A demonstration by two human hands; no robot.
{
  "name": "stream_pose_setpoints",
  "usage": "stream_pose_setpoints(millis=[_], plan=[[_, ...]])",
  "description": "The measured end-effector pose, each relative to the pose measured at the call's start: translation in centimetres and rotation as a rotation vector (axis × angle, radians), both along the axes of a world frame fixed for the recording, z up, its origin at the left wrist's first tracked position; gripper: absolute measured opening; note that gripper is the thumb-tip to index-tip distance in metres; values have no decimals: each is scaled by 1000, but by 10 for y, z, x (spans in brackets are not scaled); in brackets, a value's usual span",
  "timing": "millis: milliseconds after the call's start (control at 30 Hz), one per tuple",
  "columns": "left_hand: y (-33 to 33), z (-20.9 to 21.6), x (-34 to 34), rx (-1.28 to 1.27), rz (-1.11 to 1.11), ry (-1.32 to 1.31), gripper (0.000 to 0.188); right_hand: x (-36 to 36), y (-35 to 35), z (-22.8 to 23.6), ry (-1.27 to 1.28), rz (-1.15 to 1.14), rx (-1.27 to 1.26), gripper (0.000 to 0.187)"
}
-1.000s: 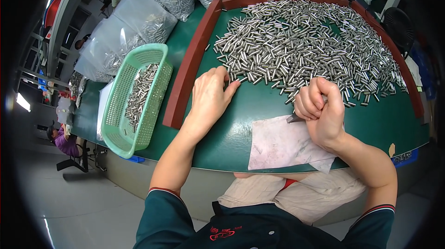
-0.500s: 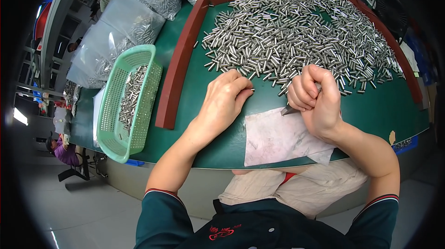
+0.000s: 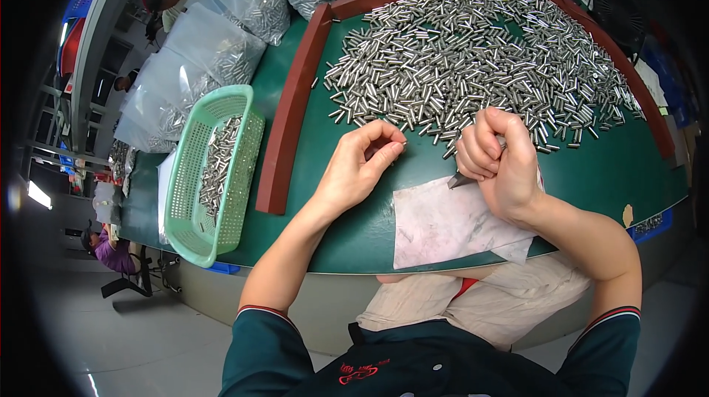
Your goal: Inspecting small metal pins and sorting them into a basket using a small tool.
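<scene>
My left hand (image 3: 356, 169) is closed in a pinch of thumb and forefinger, just short of the near edge of a pile of short silvery metal pins (image 3: 473, 64). A small bright end of a metal pin (image 3: 404, 144) shows at the fingertips; the rest is hidden. To its right, my right hand (image 3: 496, 161) is curled into a fist around a dark pointed metal tool (image 3: 459, 180). Only the tool's tip sticks out below the fingers, so its kind cannot be told. Beneath this hand lies a stained whitish cloth (image 3: 436, 227) on the green tabletop (image 3: 354, 245).
Red-brown rails (image 3: 286, 131) border the pile at left, back and right. Left of them stands a green perforated basket (image 3: 242, 197) holding pins. Clear bags of pins (image 3: 258, 16) line the back left, and a black fan (image 3: 617, 16) stands at the back right.
The left fingers have arched and turned at the pinch, opening a gap between thumb and forefinger behind the tips. My right hand keeps its place and grip. The whole view has shifted slightly.
</scene>
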State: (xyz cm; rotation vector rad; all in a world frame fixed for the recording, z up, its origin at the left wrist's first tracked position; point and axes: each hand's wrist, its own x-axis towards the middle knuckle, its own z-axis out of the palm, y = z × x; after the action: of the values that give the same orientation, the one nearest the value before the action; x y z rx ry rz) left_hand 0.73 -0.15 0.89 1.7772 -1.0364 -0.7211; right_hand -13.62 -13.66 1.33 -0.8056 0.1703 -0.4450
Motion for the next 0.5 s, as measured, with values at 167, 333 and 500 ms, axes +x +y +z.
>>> stream_pose_setpoints(millis=[167,333,500], plan=[[-1,-1,-10,-44,-49,-151,6,-1,0,-3,-9,-7,-4,35],[-2,-1,-35,-106,-215,-494,6,-4,3,-2,-103,-31,-18,36],[-4,-7,-38,-113,-223,-510,6,-5,6,-1,-77,-33,-55,39]])
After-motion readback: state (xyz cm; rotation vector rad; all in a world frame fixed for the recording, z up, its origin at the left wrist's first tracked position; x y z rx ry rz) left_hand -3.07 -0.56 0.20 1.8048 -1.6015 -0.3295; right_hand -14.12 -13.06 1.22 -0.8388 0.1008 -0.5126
